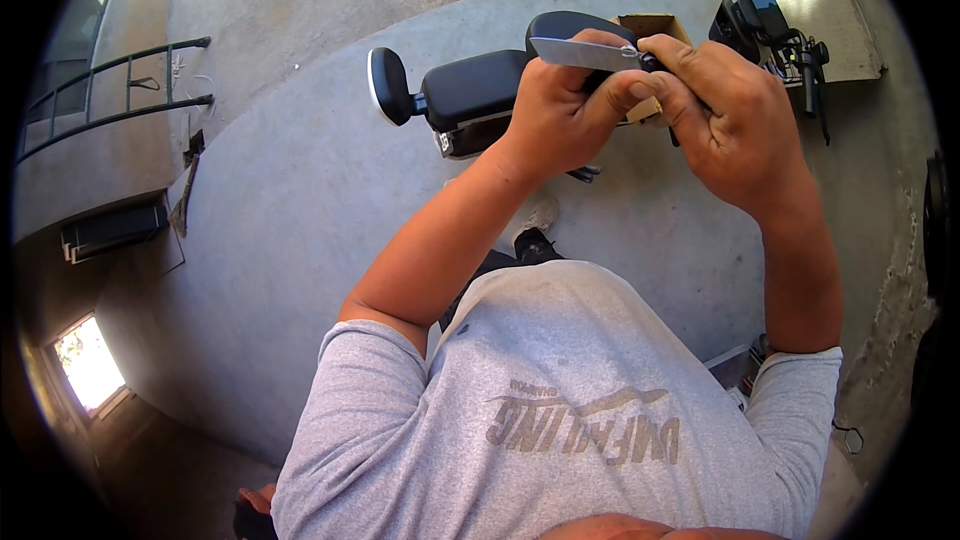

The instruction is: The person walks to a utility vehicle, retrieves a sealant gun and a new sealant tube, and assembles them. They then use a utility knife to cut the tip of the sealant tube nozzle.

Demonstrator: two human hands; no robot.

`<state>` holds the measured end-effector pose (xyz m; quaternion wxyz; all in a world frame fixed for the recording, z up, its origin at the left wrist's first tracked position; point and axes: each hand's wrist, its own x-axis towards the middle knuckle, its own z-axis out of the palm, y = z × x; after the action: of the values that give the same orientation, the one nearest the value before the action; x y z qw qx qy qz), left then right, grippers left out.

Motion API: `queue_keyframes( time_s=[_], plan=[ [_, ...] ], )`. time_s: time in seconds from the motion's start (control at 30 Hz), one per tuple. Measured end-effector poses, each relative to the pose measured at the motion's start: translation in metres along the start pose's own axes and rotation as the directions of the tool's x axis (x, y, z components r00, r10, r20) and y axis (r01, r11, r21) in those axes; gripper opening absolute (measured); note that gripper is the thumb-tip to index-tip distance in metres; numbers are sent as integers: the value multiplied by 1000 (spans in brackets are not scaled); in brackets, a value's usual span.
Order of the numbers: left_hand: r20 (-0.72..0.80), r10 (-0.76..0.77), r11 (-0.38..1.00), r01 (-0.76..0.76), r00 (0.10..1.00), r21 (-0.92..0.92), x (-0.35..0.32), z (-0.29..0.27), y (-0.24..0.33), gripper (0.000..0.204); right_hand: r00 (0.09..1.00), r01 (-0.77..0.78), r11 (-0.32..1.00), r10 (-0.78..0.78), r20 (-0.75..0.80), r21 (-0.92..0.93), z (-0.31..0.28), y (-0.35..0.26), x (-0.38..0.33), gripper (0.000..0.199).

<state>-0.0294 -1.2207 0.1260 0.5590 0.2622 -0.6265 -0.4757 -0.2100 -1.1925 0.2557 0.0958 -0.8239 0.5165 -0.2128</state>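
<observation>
Out in front of me, above an electric scooter, my left hand is closed around a flat, shiny grey plate that looks like a mirror. My right hand pinches a small black fitting at the plate's right end. Both thumbs come together just below that fitting, and the fingers hide part of it. Below my hands stands the scooter, with a black padded seat, a backrest at its left end and a front seat pad. Its handlebar is at the right.
Behind my hands is an open cardboard box. A flat board lies beyond the handlebar. At the far left are a dark metal ladder-like frame and a black box-shaped object. My shoe is near the scooter.
</observation>
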Motion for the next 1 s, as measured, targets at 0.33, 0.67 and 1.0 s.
queue_keyframes(
  time_s=[0.33, 0.67, 1.0],
  plan=[
    [65, -8, 1000, 6, 998, 29, 3, -2, 7, 38, 999, 19, 999, -20, -26, -47, 2, 1, -2, 31],
    [13, 21, 1000, -21, 1000, -7, -2, 2, 2, 33, 997, 40, 997, -44, -63, -60, 5, 0, -4, 31],
    [-35, 40, 999, -40, 999, -4, 0, 5, 3, 29, 997, 12, 1000, -13, -75, -25, 4, 1, -5, 30]
  ],
)
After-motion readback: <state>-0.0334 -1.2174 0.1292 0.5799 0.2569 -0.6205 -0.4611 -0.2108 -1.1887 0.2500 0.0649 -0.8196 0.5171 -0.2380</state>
